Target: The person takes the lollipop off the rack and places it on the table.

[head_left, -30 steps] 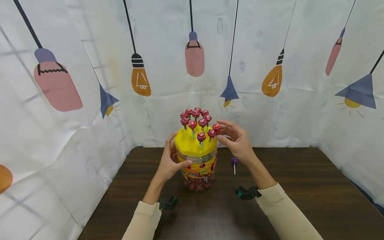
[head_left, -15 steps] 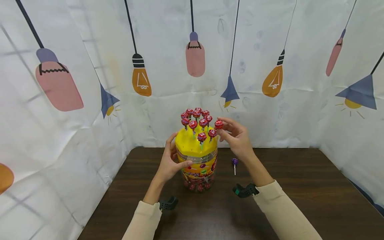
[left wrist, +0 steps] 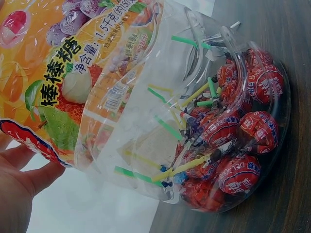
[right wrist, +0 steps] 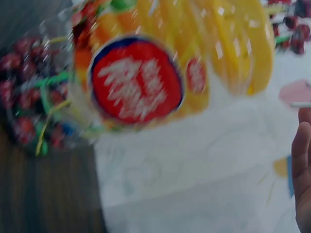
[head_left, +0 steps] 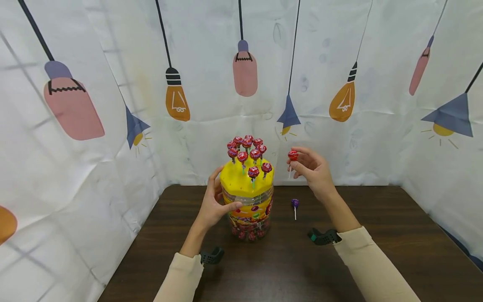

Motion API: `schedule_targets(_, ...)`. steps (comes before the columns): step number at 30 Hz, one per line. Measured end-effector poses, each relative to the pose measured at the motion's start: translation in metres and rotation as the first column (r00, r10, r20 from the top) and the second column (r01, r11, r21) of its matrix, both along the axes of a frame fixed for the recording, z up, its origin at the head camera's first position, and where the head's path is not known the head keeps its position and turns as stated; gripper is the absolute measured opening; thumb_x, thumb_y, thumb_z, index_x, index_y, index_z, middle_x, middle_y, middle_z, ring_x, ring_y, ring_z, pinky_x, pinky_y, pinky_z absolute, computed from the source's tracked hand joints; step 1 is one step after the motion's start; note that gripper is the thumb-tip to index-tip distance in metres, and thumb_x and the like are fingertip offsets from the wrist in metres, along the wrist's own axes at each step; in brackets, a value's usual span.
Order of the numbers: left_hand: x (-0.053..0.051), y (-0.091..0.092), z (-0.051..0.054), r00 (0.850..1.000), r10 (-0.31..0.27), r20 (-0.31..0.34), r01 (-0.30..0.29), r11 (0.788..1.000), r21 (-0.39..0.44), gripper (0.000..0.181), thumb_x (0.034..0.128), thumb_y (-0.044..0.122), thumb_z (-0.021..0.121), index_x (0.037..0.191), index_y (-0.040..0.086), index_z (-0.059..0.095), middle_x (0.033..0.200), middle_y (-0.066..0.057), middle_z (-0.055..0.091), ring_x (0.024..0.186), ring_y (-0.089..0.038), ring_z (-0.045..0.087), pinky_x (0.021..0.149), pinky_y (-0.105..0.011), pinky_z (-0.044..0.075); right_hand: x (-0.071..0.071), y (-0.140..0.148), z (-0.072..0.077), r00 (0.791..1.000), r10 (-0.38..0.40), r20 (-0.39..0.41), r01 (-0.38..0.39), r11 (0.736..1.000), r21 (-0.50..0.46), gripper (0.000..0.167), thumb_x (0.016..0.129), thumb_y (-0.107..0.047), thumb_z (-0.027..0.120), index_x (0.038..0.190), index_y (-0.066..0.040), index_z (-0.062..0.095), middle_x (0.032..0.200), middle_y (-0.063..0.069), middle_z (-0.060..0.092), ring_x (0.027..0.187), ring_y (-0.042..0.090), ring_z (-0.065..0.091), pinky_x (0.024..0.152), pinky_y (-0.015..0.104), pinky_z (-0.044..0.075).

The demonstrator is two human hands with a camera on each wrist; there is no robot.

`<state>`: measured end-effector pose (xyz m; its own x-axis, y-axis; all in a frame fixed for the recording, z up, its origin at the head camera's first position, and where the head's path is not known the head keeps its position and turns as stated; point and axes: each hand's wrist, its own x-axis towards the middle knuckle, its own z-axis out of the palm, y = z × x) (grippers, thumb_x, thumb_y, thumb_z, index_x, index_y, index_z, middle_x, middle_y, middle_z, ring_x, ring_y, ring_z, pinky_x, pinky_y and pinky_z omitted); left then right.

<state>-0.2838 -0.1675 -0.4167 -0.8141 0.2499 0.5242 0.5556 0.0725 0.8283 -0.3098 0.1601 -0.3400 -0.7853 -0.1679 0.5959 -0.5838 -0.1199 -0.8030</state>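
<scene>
A clear candy jar with a yellow lid stands upright on the table. Several red-wrapped lollipops stick up out of the lid. My left hand grips the jar's left side, thumb across the front; in the left wrist view part of that hand shows beside the label. To the jar's right, apart from it, my right hand pinches a red lollipop by its white stick, candy end up. In the right wrist view the jar is blurred and only the stick's end shows.
A purple lollipop lies on the dark wooden table, right of the jar. More wrapped lollipops are inside the jar's bottom. A white cloth backdrop printed with lamps hangs behind and beside the table.
My right hand has drawn a red lollipop out of the lid's right edge and carried it to the right. The left hand and the jar have stayed in place.
</scene>
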Motion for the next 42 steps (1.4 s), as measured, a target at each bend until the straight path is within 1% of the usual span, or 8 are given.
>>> schedule_targets(10, 0.0, 0.0, 0.0, 1.0, -0.002, 0.003, 0.002, 1.0, 0.006, 0.104, 0.0838, 0.017, 0.086, 0.161, 0.034, 0.019, 0.157, 0.001, 0.046, 0.129, -0.019, 0.056, 0.11, -0.054, 0.044, -0.02, 0.034, -0.042, 0.987, -0.04, 0.157, 0.016, 0.989, 0.149, 0.037, 0.099, -0.009, 0.067, 0.135, -0.01, 0.063, 0.097, -0.004, 0.073, 0.077, 0.011, 0.069, 0.061, 0.026, 0.057)
schedule_targets(17, 0.0, 0.0, 0.0, 1.0, -0.002, -0.003, 0.002, 1.0, 0.003, 0.103, 0.0845, 0.018, 0.085, 0.161, 0.033, 0.019, 0.158, -0.002, 0.046, 0.128, -0.02, 0.056, 0.109, -0.054, 0.044, -0.03, 0.052, -0.067, 0.973, -0.016, 0.229, -0.033, 0.978, 0.206, 0.038, 0.098, -0.009, 0.069, 0.135, -0.01, 0.062, 0.097, -0.002, 0.074, 0.078, 0.014, 0.071, 0.063, 0.033, 0.059)
schedule_targets(23, -0.001, 0.0, -0.001, 1.0, -0.01, -0.014, 0.01, 1.0, 0.008, 0.103, 0.0848, 0.02, 0.085, 0.162, 0.031, 0.018, 0.157, -0.004, 0.046, 0.127, -0.019, 0.057, 0.108, -0.05, 0.046, -0.039, 0.066, -0.09, 0.955, 0.004, 0.298, -0.094, 0.953, 0.289, 0.038, 0.1, -0.012, 0.067, 0.137, -0.011, 0.06, 0.104, 0.002, 0.074, 0.082, 0.015, 0.073, 0.068, 0.04, 0.062)
schedule_targets(26, -0.001, 0.0, -0.001, 1.0, -0.012, -0.012, 0.012, 1.0, 0.011, 0.103, 0.0844, 0.022, 0.086, 0.162, 0.032, 0.019, 0.157, -0.002, 0.046, 0.127, -0.019, 0.057, 0.108, -0.05, 0.046, -0.043, 0.073, -0.102, 0.942, 0.011, 0.335, -0.125, 0.939, 0.321, 0.039, 0.101, -0.013, 0.066, 0.138, -0.008, 0.058, 0.108, 0.006, 0.075, 0.085, 0.015, 0.074, 0.07, 0.039, 0.062)
schedule_targets(31, -0.001, 0.0, -0.002, 1.0, -0.013, -0.012, 0.013, 1.0, 0.012, 0.103, 0.0841, 0.025, 0.086, 0.161, 0.033, 0.019, 0.157, -0.001, 0.046, 0.128, -0.021, 0.057, 0.108, -0.053, 0.045, -0.048, 0.083, -0.119, 0.923, -0.018, 0.385, -0.135, 0.921, 0.366, 0.051, 0.1, -0.016, 0.067, 0.144, 0.005, 0.049, 0.116, 0.022, 0.071, 0.086, 0.016, 0.074, 0.071, 0.037, 0.062)
schedule_targets(35, -0.001, 0.0, -0.003, 1.0, -0.007, -0.01, 0.007, 1.0, 0.004, 0.102, 0.0843, 0.025, 0.086, 0.161, 0.034, 0.019, 0.157, -0.001, 0.046, 0.127, -0.021, 0.057, 0.108, -0.051, 0.046, -0.052, 0.091, -0.131, 0.908, -0.043, 0.418, -0.14, 0.907, 0.397, 0.058, 0.1, -0.019, 0.068, 0.146, 0.007, 0.046, 0.123, 0.031, 0.065, 0.088, 0.018, 0.075, 0.073, 0.039, 0.063)
schedule_targets(39, -0.002, 0.0, -0.003, 1.0, -0.003, -0.01, 0.003, 1.0, 0.0, 0.102, 0.0846, 0.026, 0.086, 0.161, 0.034, 0.019, 0.157, -0.002, 0.046, 0.127, -0.02, 0.057, 0.107, -0.049, 0.047, -0.056, 0.096, -0.138, 0.894, -0.057, 0.445, -0.147, 0.9, 0.411, 0.06, 0.099, -0.021, 0.07, 0.146, 0.007, 0.046, 0.123, 0.029, 0.065, 0.088, 0.021, 0.076, 0.075, 0.04, 0.063)
schedule_targets(42, -0.001, 0.0, -0.003, 1.0, 0.004, -0.006, -0.004, 1.0, -0.002, 0.102, 0.0842, 0.027, 0.086, 0.161, 0.035, 0.019, 0.157, -0.001, 0.046, 0.127, -0.021, 0.057, 0.107, -0.049, 0.047, -0.059, 0.097, -0.143, 0.884, -0.064, 0.463, -0.155, 0.894, 0.42, 0.06, 0.097, -0.021, 0.072, 0.146, 0.006, 0.047, 0.118, 0.023, 0.067, 0.087, 0.023, 0.076, 0.074, 0.04, 0.063)
